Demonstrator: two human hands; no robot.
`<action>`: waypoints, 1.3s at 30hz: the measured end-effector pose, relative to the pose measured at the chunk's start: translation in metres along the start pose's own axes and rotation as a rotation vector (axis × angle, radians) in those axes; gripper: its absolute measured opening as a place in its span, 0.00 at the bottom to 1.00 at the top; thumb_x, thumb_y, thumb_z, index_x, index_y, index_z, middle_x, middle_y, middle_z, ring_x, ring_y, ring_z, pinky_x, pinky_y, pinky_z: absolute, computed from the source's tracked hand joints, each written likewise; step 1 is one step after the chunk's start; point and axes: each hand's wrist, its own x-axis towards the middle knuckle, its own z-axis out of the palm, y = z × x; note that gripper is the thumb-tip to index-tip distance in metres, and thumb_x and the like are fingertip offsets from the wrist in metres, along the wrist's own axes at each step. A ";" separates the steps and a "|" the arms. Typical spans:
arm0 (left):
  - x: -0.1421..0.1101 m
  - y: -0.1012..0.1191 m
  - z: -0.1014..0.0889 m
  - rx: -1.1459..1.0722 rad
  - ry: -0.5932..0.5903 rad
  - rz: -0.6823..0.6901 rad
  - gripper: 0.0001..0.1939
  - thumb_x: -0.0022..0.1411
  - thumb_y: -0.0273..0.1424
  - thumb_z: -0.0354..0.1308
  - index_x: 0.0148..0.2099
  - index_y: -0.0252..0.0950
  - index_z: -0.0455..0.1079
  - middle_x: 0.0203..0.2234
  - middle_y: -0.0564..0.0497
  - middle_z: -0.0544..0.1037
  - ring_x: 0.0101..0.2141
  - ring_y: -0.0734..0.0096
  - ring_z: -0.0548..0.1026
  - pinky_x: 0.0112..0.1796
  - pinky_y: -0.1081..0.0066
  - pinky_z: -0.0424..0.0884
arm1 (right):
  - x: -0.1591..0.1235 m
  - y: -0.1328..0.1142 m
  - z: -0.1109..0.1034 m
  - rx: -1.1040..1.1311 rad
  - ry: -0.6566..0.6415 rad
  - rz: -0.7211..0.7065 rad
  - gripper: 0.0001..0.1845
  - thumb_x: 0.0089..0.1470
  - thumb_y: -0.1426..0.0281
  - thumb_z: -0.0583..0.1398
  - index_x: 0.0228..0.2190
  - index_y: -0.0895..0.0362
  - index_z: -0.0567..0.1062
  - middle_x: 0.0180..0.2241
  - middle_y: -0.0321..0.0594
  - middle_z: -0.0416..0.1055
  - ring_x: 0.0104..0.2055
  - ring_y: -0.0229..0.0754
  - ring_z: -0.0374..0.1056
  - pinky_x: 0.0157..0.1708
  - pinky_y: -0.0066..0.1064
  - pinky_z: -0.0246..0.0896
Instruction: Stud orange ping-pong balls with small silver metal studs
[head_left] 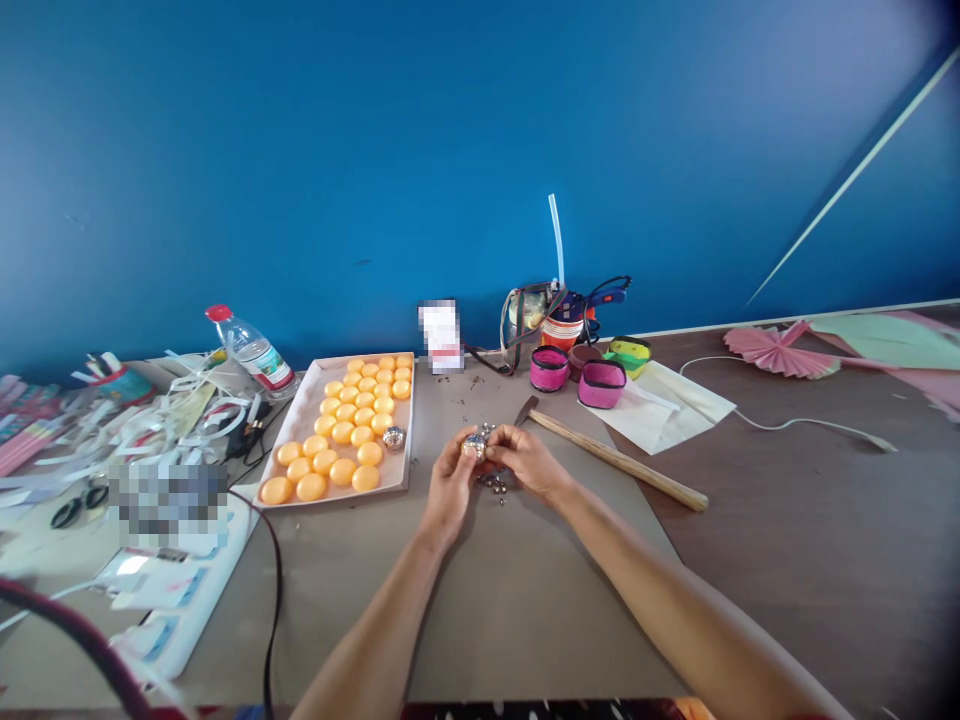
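A shiny silver ball (pixel 474 446) is gripped between the thumb and fingers of my left hand (pixel 450 484). My right hand (pixel 531 462) is closed in a pinch right beside the ball; whatever its fingertips hold is too small or hidden to make out. Small round metal pieces (pixel 493 485) lie loose on the grey board (pixel 517 600), under and behind my hands. To the left, a shallow box (pixel 409 470) holds rows of orange balls (pixel 343 472) and another silver ball (pixel 394 437). A hammer (pixel 615 457) with a wooden handle rests to my right.
Pink fabric cups (pixel 601 384) and white paper (pixel 667 405) sit behind the hammer. A tilted bottle (pixel 255 352), cut strips, scissors (pixel 79 505) and a dark cable (pixel 276 600) crowd the left. Pink folded paper (pixel 780 350) and a white cable (pixel 817 420) lie far right.
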 end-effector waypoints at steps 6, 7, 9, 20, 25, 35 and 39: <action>0.001 0.008 0.004 -0.113 -0.069 -0.069 0.18 0.54 0.36 0.60 0.46 0.36 0.68 0.30 0.50 0.75 0.27 0.73 0.73 0.35 0.68 0.69 | 0.005 -0.004 -0.015 -0.242 0.124 -0.191 0.09 0.46 0.64 0.57 0.27 0.57 0.70 0.21 0.33 0.64 0.25 0.35 0.59 0.28 0.28 0.55; 0.001 0.009 0.003 -0.129 -0.068 -0.079 0.18 0.54 0.35 0.60 0.47 0.36 0.68 0.29 0.50 0.75 0.27 0.72 0.74 0.35 0.68 0.69 | 0.006 -0.004 -0.018 -0.376 0.162 -0.245 0.08 0.48 0.65 0.56 0.28 0.57 0.71 0.23 0.34 0.66 0.27 0.36 0.61 0.30 0.29 0.56; 0.002 0.010 0.002 -0.161 -0.065 -0.089 0.18 0.55 0.35 0.59 0.47 0.36 0.67 0.29 0.50 0.75 0.27 0.72 0.74 0.35 0.68 0.69 | 0.007 -0.002 -0.022 -0.632 0.201 -0.342 0.08 0.49 0.69 0.54 0.29 0.57 0.72 0.28 0.38 0.69 0.32 0.39 0.63 0.35 0.30 0.57; 0.003 0.013 0.004 -0.144 -0.049 -0.063 0.18 0.51 0.31 0.62 0.46 0.36 0.67 0.28 0.52 0.73 0.25 0.78 0.71 0.32 0.73 0.67 | 0.000 0.009 -0.019 -1.419 0.090 -0.315 0.16 0.55 0.74 0.49 0.44 0.57 0.69 0.37 0.45 0.68 0.39 0.42 0.63 0.40 0.30 0.52; 0.005 0.014 0.004 -0.108 0.016 -0.042 0.17 0.52 0.32 0.61 0.44 0.34 0.67 0.25 0.53 0.73 0.23 0.79 0.70 0.29 0.74 0.66 | 0.002 0.010 -0.021 -1.457 0.091 -0.284 0.15 0.54 0.75 0.50 0.41 0.57 0.70 0.36 0.45 0.68 0.38 0.42 0.64 0.38 0.30 0.52; 0.007 0.017 0.000 -0.234 0.030 -0.046 0.16 0.54 0.32 0.60 0.46 0.35 0.67 0.27 0.51 0.74 0.26 0.78 0.72 0.32 0.74 0.69 | 0.004 0.008 -0.027 -1.331 0.206 -0.304 0.16 0.54 0.74 0.49 0.41 0.58 0.72 0.38 0.45 0.69 0.41 0.41 0.65 0.42 0.29 0.55; 0.008 0.017 -0.002 -0.361 -0.006 -0.100 0.18 0.57 0.38 0.55 0.47 0.33 0.67 0.29 0.47 0.76 0.28 0.74 0.73 0.35 0.71 0.70 | 0.003 0.004 -0.026 -1.463 0.189 -0.198 0.14 0.52 0.71 0.53 0.40 0.58 0.73 0.39 0.48 0.69 0.41 0.45 0.66 0.42 0.33 0.54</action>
